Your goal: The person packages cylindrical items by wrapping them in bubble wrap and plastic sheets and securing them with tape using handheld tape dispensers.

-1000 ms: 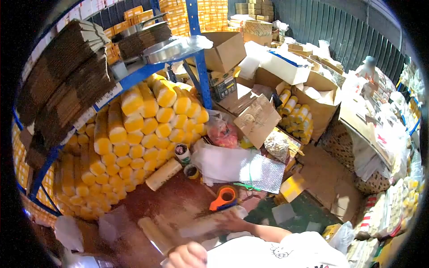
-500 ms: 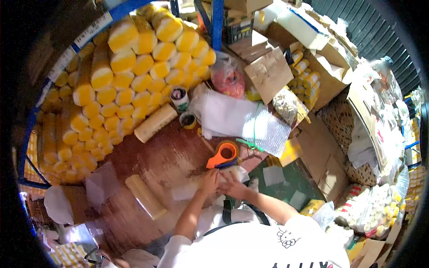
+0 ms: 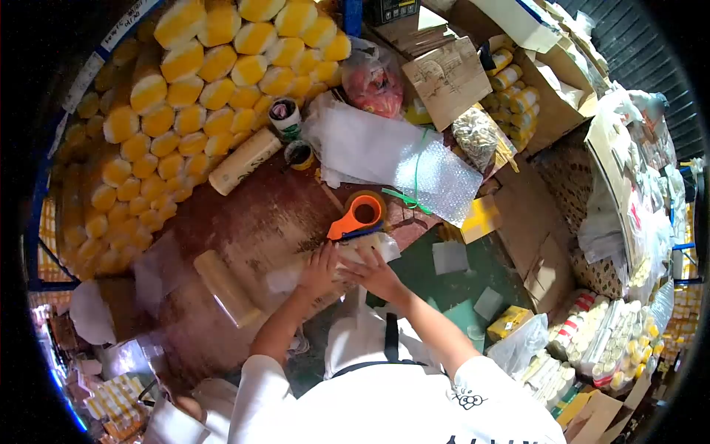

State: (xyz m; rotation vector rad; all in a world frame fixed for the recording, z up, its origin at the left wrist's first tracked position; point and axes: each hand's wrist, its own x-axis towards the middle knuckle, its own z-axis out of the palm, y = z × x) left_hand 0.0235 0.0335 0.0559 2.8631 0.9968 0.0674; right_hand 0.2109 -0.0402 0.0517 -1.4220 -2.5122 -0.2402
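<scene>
Side by side, my left hand (image 3: pixel 318 271) and my right hand (image 3: pixel 373 274) lie with fingers spread on a pale wrapped roll (image 3: pixel 296 275) at the table's near edge. Both palms face down and neither hand grips anything. Just beyond them is an orange tape dispenser (image 3: pixel 357 215). To the left, a clear-wrapped tan roll (image 3: pixel 225 287) lies on the worn red tabletop (image 3: pixel 222 229). White sheets (image 3: pixel 359 140) and bubble wrap (image 3: pixel 436 177) lie farther back.
Yellow-and-white rolls (image 3: pixel 218 92) are stacked at the left, with another tan roll (image 3: pixel 245 161) before them. Two round containers (image 3: pixel 285 117) stand nearby. Cardboard (image 3: pixel 448 80) and a red-filled bag (image 3: pixel 372 83) are behind. Part of another person (image 3: pixel 188 407) shows at lower left.
The view has tilted down. My left hand, earlier raised near my body, has come to the pale roll beside my right hand. Both hands have spread apart slightly since half a second ago.
</scene>
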